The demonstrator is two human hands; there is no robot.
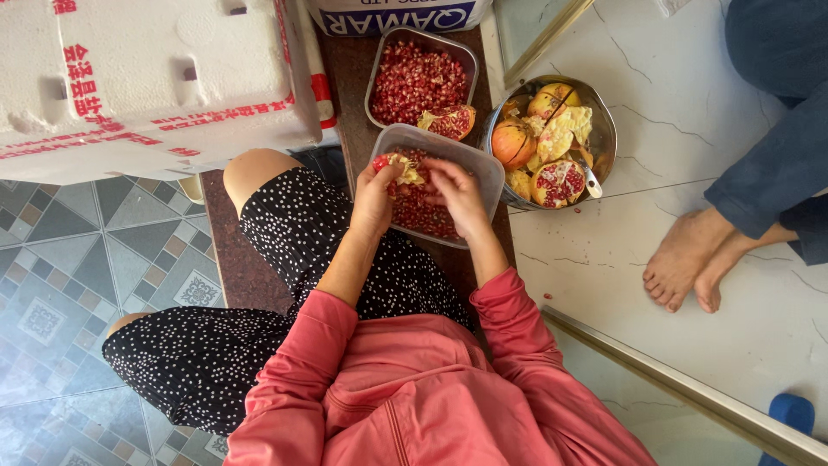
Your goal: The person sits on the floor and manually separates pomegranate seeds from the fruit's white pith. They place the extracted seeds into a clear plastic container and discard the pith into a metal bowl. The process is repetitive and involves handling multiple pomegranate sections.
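Note:
My left hand [375, 197] grips a broken pomegranate piece [398, 167], red skin outward and pale pith showing, over a clear plastic tub [492, 169] partly filled with red seeds. My right hand [460, 195] is right beside it, fingers curled against the same piece above the seeds. Both hands hover inside the tub's near half. I sit on a dark brown ledge [244, 274] in a pink top and black dotted trousers.
A metal tray [379, 72] of seeds with a pomegranate half [448, 121] stands behind the tub. A round steel bowl [603, 129] holds peels and cut fruit. A white foam box [147, 78] is at the left. Another person's bare feet [690, 263] rest on white marble.

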